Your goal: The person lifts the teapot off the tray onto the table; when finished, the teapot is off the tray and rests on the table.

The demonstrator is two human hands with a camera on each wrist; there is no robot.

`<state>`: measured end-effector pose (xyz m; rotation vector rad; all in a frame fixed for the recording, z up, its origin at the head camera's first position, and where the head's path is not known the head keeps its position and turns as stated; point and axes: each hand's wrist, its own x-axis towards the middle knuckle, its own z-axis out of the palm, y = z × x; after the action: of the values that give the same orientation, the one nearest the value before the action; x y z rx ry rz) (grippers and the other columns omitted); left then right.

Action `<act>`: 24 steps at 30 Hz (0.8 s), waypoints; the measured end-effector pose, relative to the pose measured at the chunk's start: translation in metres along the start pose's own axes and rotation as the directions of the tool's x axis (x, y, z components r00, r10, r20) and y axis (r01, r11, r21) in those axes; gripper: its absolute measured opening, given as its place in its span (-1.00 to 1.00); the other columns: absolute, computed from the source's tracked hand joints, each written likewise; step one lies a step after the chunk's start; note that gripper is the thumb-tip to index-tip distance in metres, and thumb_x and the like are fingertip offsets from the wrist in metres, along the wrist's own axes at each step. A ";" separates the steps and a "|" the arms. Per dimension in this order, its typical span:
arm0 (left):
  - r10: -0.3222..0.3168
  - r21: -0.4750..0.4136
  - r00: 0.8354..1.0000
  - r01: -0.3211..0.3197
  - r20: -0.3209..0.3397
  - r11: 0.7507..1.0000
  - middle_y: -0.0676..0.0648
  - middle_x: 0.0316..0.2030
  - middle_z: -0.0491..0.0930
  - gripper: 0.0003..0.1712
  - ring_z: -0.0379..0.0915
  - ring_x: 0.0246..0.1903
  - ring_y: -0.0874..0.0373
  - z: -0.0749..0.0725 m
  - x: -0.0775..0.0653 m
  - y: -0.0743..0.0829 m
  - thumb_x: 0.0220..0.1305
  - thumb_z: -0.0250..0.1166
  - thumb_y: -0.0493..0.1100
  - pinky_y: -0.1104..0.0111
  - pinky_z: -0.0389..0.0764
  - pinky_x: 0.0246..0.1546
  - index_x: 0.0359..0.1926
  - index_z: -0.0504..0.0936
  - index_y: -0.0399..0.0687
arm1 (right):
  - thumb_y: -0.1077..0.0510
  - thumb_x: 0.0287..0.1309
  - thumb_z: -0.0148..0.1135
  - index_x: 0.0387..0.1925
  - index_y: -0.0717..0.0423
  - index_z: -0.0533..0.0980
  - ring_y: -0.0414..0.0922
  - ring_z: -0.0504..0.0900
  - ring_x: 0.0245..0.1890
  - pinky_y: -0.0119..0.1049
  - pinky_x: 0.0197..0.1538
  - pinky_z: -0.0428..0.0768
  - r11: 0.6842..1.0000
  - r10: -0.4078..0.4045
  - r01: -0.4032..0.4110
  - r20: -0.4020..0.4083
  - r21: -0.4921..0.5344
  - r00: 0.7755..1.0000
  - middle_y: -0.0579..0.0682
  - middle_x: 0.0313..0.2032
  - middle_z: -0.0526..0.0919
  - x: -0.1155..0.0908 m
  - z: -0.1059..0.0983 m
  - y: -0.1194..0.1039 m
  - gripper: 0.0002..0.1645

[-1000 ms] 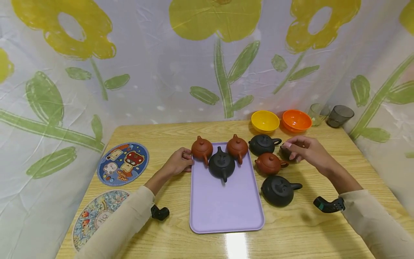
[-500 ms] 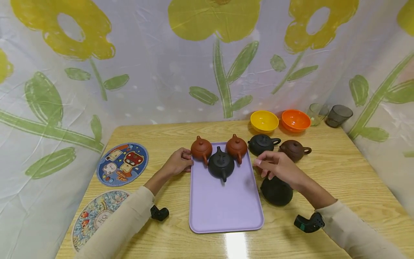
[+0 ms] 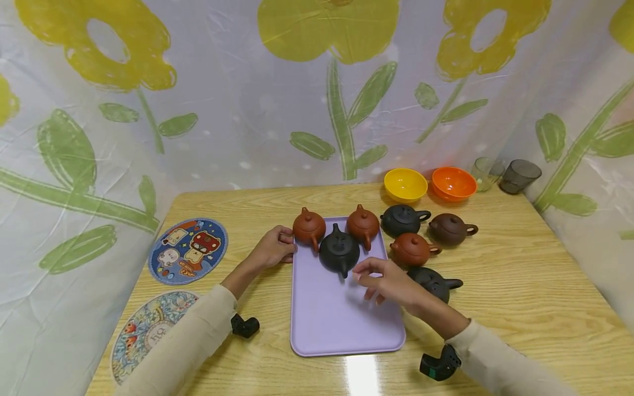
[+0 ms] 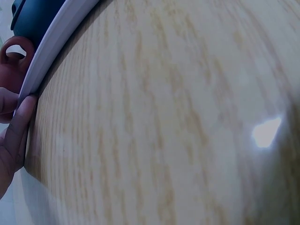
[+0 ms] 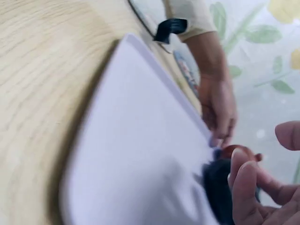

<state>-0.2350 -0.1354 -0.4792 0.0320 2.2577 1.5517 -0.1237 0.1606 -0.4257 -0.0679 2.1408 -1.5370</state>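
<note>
Black teapot (image 3: 339,252) on lilac tray (image 3: 327,324), at the right hand's (image 3: 385,283) 10 o'clock.
Long axis: spout (image 3: 337,230) at 12, handle (image 3: 344,271) at 6. Right hand nearer, fingers loosely parted, holding nothing, seemingly just off the handle (right-wrist view blurred). Left hand (image 3: 273,248), at the pot's 9 o'clock, pinches the tray.

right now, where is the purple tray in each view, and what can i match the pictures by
Head: the purple tray lies below centre, seen lengthwise.
Left wrist: just a pale strip of the purple tray slants across the upper left corner.
Right wrist: the purple tray fills the middle, slightly blurred.
Shared landmark: the left hand at its edge.
</note>
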 end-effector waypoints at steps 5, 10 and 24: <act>-0.004 -0.003 1.000 0.004 0.005 1.000 -0.26 0.01 0.44 -0.45 0.55 -0.14 0.04 0.001 0.001 0.000 0.33 0.23 -0.38 0.30 0.80 -0.24 0.28 0.30 -0.35 | -0.02 0.32 0.27 0.15 0.19 0.48 -0.11 0.64 -0.41 -0.35 -0.44 0.60 0.998 0.061 -0.061 -0.018 0.027 0.998 0.11 -0.07 0.61 0.010 0.011 0.010 -0.50; -0.005 -0.011 1.000 0.005 0.005 1.000 -0.26 0.02 0.45 -0.47 0.54 -0.13 0.04 0.000 0.001 -0.001 0.33 0.23 -0.37 0.31 0.79 -0.24 0.28 0.30 -0.35 | -0.01 0.34 0.23 0.24 0.20 0.44 -0.13 0.66 -0.45 -0.37 -0.46 0.59 0.996 0.074 -0.073 -0.006 0.059 0.997 0.13 -0.13 0.69 0.020 0.016 0.016 -0.44; -0.003 -0.005 1.000 0.003 0.003 1.000 -0.28 0.04 0.45 -0.45 0.55 -0.13 0.03 0.000 0.002 -0.002 0.32 0.24 -0.37 0.31 0.79 -0.25 0.28 0.29 -0.36 | -0.11 0.38 0.20 0.00 0.19 0.60 -0.18 0.65 -0.55 -0.42 -0.50 0.57 0.989 0.094 -0.092 -0.009 0.119 0.996 0.05 -0.14 0.70 0.042 0.022 0.015 -0.55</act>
<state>-0.2361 -0.1359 -0.4817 0.0299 2.2508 1.5546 -0.1472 0.1330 -0.4600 0.0830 2.0296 -1.6103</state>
